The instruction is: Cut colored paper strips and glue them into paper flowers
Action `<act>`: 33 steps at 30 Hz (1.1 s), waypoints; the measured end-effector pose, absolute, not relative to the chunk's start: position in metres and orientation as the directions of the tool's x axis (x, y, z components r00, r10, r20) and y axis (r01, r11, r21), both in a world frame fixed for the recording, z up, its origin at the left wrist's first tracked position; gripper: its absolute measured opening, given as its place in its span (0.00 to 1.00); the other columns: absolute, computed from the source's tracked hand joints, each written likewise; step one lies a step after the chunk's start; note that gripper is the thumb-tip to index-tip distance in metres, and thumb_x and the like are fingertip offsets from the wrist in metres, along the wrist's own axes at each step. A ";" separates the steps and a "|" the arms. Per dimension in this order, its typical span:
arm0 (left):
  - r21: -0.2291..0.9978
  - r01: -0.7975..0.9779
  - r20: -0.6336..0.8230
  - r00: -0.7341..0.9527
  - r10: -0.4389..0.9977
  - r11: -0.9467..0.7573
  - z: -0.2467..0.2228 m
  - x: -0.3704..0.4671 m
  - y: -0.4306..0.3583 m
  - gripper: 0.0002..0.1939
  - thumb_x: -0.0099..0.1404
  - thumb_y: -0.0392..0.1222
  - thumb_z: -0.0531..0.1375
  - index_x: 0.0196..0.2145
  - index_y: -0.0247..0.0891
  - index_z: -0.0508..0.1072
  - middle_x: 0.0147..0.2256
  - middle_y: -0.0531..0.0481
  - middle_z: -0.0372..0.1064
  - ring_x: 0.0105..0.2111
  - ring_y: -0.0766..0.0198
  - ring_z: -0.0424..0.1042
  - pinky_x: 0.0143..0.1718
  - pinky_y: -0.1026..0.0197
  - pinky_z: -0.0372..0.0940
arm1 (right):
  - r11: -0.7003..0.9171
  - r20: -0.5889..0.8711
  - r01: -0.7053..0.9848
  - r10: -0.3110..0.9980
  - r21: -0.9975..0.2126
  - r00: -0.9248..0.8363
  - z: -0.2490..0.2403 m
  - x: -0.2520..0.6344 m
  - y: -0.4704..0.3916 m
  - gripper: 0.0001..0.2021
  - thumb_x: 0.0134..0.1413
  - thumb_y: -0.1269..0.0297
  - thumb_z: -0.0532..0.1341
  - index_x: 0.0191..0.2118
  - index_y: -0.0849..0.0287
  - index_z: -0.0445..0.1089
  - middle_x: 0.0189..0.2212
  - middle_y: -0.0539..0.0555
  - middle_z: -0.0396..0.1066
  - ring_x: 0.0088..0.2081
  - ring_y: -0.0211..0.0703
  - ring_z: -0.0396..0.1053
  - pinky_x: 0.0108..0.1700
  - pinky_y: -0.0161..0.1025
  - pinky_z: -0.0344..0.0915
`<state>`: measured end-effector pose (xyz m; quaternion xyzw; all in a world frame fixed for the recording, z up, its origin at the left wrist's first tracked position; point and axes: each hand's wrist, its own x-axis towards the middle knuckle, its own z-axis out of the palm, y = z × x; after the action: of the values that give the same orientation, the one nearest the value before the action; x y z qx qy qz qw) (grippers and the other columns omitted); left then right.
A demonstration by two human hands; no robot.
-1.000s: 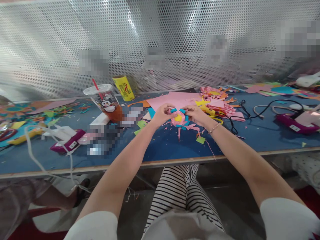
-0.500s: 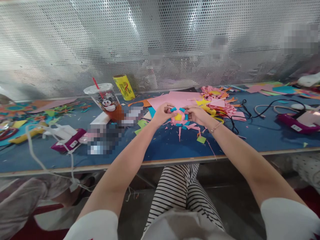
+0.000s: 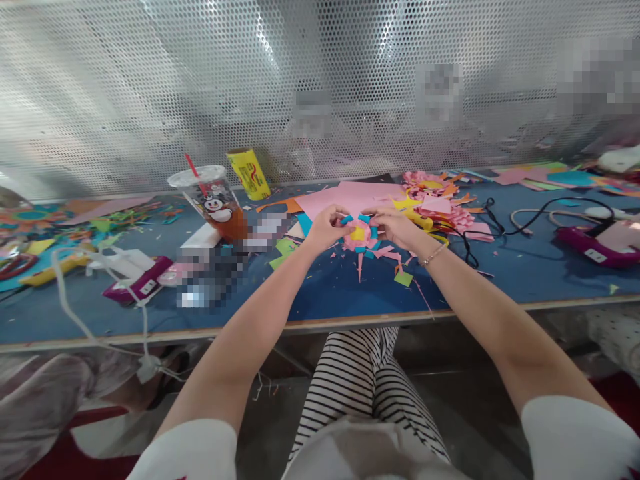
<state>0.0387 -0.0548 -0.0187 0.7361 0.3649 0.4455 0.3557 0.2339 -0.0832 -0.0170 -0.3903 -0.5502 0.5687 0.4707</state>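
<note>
Between my two hands is a paper flower (image 3: 358, 234) with a yellow centre, a pink ring and blue petals around the outside. My left hand (image 3: 327, 229) pinches its left edge with thumb and fingers. On the opposite side, my right hand (image 3: 395, 227) has its fingers closed on the flower's right edge. A large pink paper sheet (image 3: 350, 195) lies just behind the hands. Pink paper scraps (image 3: 387, 253) and a green paper square (image 3: 403, 279) are scattered in front of them. Pink fringed paper flowers (image 3: 450, 217) lie to the right, with yellow-handled scissors (image 3: 420, 217) beside them.
A lidded drink cup (image 3: 220, 210) with a red straw and a yellow can (image 3: 250, 175) stand to the left. Purple power strips (image 3: 137, 280) with cables lie on both sides of the blue table (image 3: 325, 300). A perforated metal panel (image 3: 200, 87) rises behind.
Both hands stay in nearly the same spot on the flower. The fingers of my right hand have shifted slightly at its upper right edge.
</note>
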 end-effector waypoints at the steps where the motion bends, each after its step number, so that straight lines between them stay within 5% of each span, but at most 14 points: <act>1: 0.848 0.222 0.397 0.335 0.854 -0.481 -0.019 0.039 -0.055 0.20 0.43 0.38 0.66 0.36 0.36 0.67 0.28 0.55 0.65 0.25 0.72 0.61 0.28 0.66 0.55 | 0.059 0.082 -0.095 0.964 -0.994 -0.254 -0.018 0.234 -0.083 0.17 0.39 0.72 0.58 0.40 0.59 0.68 0.22 0.48 0.61 0.21 0.32 0.59 0.23 0.34 0.65; 27: 0.777 0.310 0.438 0.359 0.824 -0.548 -0.016 0.039 -0.062 0.19 0.46 0.37 0.64 0.38 0.37 0.68 0.30 0.54 0.66 0.27 0.71 0.61 0.29 0.65 0.55 | 0.230 0.195 0.066 0.920 -0.971 -0.340 -0.021 0.242 -0.081 0.17 0.48 0.65 0.55 0.45 0.55 0.68 0.30 0.51 0.64 0.28 0.37 0.64 0.29 0.36 0.68; 33: 0.667 0.372 0.560 0.320 0.764 -0.645 -0.009 0.041 -0.072 0.11 0.50 0.35 0.61 0.35 0.38 0.70 0.32 0.52 0.67 0.30 0.67 0.63 0.35 0.63 0.57 | 0.583 0.459 0.372 0.807 -0.723 -0.372 -0.023 0.242 -0.085 0.27 0.40 0.62 0.65 0.50 0.56 0.63 0.34 0.50 0.65 0.35 0.39 0.64 0.38 0.37 0.65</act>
<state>0.0414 -0.0722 -0.0087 0.7836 0.3626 0.4566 0.2145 0.2416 -0.0850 -0.0227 -0.3749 -0.7859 0.2611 0.4167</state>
